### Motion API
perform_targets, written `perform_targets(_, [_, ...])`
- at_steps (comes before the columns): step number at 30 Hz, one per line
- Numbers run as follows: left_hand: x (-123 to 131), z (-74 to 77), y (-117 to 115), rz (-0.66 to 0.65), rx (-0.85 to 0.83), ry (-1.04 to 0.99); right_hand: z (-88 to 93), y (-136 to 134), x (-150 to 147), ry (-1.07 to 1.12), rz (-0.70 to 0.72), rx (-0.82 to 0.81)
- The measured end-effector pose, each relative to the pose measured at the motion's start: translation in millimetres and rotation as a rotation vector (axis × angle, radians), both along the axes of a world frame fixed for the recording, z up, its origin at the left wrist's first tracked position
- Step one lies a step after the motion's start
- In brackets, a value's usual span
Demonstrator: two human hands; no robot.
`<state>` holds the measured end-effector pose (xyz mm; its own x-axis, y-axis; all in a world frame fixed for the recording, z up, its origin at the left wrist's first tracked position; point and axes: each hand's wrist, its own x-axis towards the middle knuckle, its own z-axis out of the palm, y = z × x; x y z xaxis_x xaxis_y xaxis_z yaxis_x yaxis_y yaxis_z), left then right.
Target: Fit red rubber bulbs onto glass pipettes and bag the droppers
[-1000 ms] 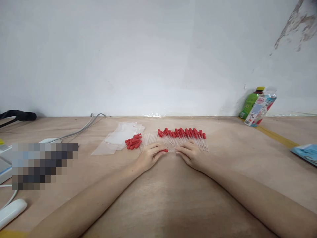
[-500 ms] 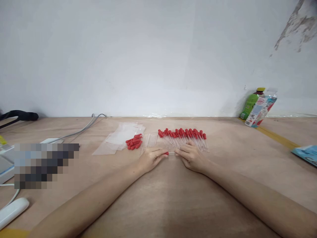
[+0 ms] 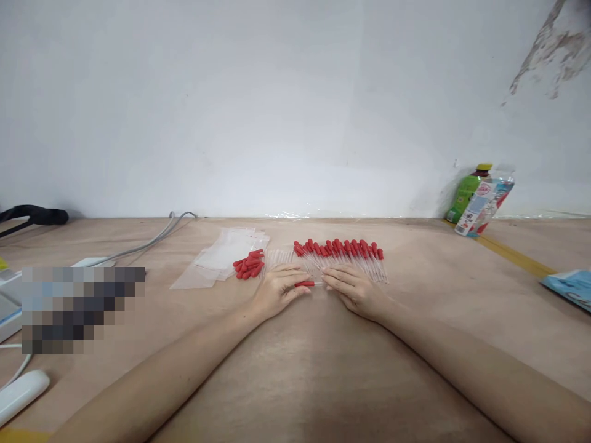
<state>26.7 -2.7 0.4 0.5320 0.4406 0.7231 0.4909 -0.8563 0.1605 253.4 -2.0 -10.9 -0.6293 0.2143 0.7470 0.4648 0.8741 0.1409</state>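
My left hand [image 3: 277, 290] and my right hand [image 3: 351, 288] meet at the middle of the wooden table [image 3: 295, 369]. Together they pinch one dropper [image 3: 308, 283]: the left fingers close on its red rubber bulb, the right fingers on its clear tube. Just behind the hands lies a row of several assembled droppers with red bulbs [image 3: 339, 254]. Left of them is a bunch of bare clear tubes [image 3: 276, 259], and further left a small heap of loose red bulbs [image 3: 249, 264].
Clear plastic bags [image 3: 221, 261] lie left of the bulbs. A grey cable [image 3: 148, 243] runs to white devices at the left edge. A green bottle and a snack packet [image 3: 480, 200] lean on the wall at right. A blue packet [image 3: 570, 286] lies far right.
The hands have kept their place with only small finger shifts; more of the red bulb shows between them now.
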Motion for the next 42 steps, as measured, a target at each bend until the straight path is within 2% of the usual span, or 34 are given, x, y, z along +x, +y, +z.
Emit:
perform_targets(7, [5, -1.1, -4, -0.035, -0.068, -0.005, -3.3, 0, -1, 0.005, 0.011, -0.043])
perform_targets(15, [6, 0.4, -7, -0.064, -0.146, 0.011, -1.9, 0, -4, 0.035, 0.093, -0.075])
perform_targets(35, [6, -4.4, -5, -0.071, -0.105, 0.015, -3.6, 0, -16, 0.03, 0.096, -0.131])
perform_targets(38, [7, -4.1, -3, -0.04, -0.117, 0.0, -0.3, -2, -16, 0.0, 0.045, -0.131])
perform_targets(42, [4, -1.1, -5, 0.066, -0.083, 0.064, 9.0, -8, -11, -0.08, -0.181, -0.082])
